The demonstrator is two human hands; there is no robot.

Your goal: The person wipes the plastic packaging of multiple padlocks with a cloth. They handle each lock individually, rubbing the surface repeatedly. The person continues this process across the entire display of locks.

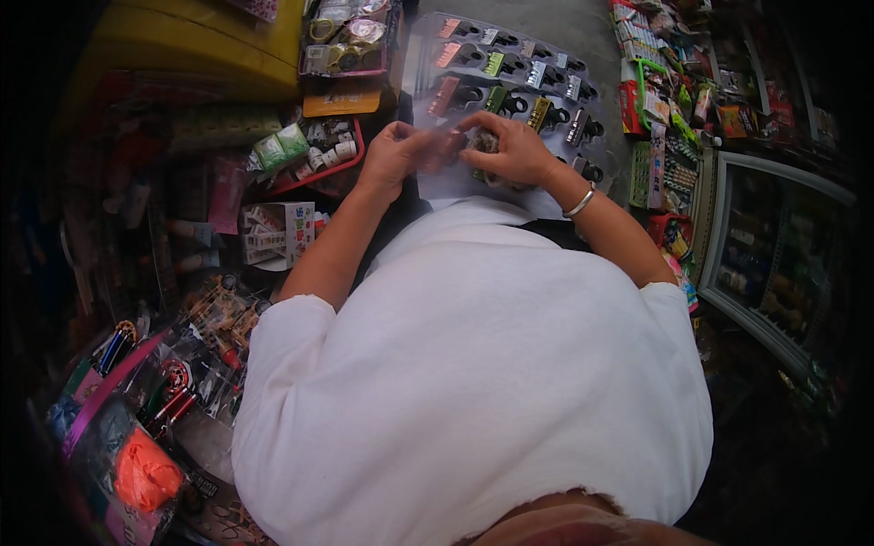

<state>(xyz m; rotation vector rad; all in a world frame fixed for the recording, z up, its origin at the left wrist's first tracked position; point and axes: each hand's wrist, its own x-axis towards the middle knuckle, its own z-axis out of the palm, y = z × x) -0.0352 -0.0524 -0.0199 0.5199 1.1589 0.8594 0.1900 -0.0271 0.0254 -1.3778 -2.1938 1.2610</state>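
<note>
Both of my hands meet in front of my chest, above a clear plastic sheet point(437, 54) that carries rows of small coloured metallic pieces with black looped parts, such as a gold one point(538, 112). A small reddish, blurred object point(447, 146) lies between my fingers; motion blur hides its kind. My left hand point(395, 158) pinches its left side with thumb and fingertips. On its right side is my right hand point(504, 151), thumb and forefinger at the object, with a brownish, fuzzy-looking thing point(485, 141) under the palm, partly hidden. A silver bangle point(580, 200) circles my right wrist.
At the left are a red tray point(341, 164) of small packs, a white printed box point(299, 232) and bagged goods point(147, 471). A box of tape rolls point(345, 72) stands ahead. Packed shelves point(659, 123) and a glass-fronted cabinet point(713, 225) are at the right.
</note>
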